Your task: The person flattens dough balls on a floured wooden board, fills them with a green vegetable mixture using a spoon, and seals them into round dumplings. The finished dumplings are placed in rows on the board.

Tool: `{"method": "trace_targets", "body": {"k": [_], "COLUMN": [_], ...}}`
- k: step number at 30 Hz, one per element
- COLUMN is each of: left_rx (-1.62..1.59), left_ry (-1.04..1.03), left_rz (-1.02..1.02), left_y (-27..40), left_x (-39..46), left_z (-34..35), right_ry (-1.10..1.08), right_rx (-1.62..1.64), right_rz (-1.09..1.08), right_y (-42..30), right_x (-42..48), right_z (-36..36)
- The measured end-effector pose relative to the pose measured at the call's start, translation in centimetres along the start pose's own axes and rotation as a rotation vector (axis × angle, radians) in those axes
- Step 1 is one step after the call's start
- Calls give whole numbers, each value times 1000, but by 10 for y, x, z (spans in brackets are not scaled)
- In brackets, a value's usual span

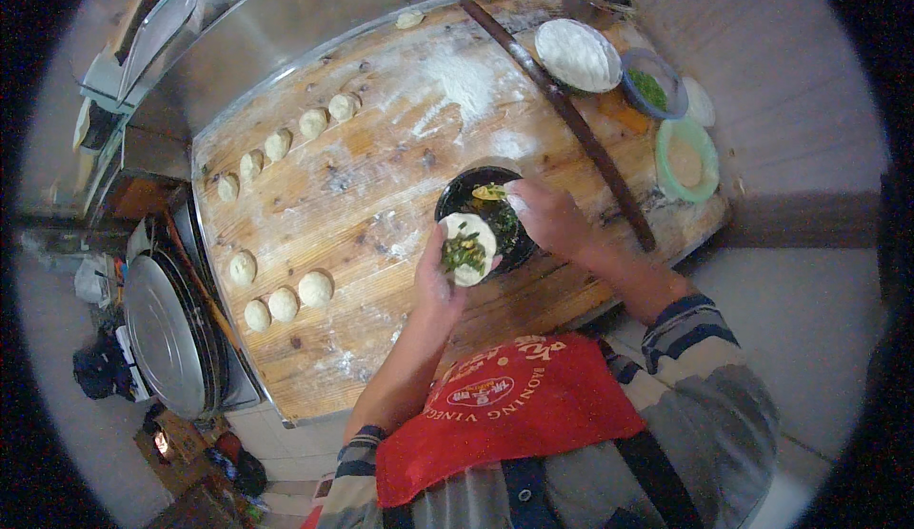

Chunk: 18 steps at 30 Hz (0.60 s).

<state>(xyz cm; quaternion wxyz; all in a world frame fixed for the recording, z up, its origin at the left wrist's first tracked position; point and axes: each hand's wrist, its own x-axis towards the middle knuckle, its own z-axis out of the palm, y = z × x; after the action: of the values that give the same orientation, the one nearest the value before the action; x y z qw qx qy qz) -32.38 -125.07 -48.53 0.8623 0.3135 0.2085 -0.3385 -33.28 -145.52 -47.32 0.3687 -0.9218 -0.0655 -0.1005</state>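
Observation:
On my left hand (437, 290) rests a round dough wrapper (471, 274), cupped by the fingers and thumb. Chopped green filling with yellow bits (464, 250) is heaped on the wrapper. Just beyond it stands a dark round bowl (446, 204) holding more green filling (505, 223); the wrapper covers part of its near rim. My right hand (546, 216) is over the bowl's right side, gripping a yellowish spoon (489, 192) that carries some filling. Most of the spoon's handle is hidden in my fist.
The floury wooden worktop (385, 193) bears several dough balls (278, 145) on the left. A long dark rolling pin (571, 118) lies diagonally on the right. Beyond it stand a bowl of flour (578, 55), a bowl of chopped greens (648, 90) and a green bowl (664, 165).

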Motion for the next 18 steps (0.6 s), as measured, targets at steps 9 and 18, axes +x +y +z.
{"method": "trace_targets", "body": {"k": [9,18], "left_rx": [-15,-75], "left_ry": [29,23], "left_rz": [-60,-23], "left_y": [1,-9], "left_x": [-37,-33], "left_z": [-49,-56], "right_ry": [-243,-550], "right_rx": [-195,269], "right_rz": [-40,182], "right_y": [44,41], "right_x": [4,12], "right_z": [66,58]}}
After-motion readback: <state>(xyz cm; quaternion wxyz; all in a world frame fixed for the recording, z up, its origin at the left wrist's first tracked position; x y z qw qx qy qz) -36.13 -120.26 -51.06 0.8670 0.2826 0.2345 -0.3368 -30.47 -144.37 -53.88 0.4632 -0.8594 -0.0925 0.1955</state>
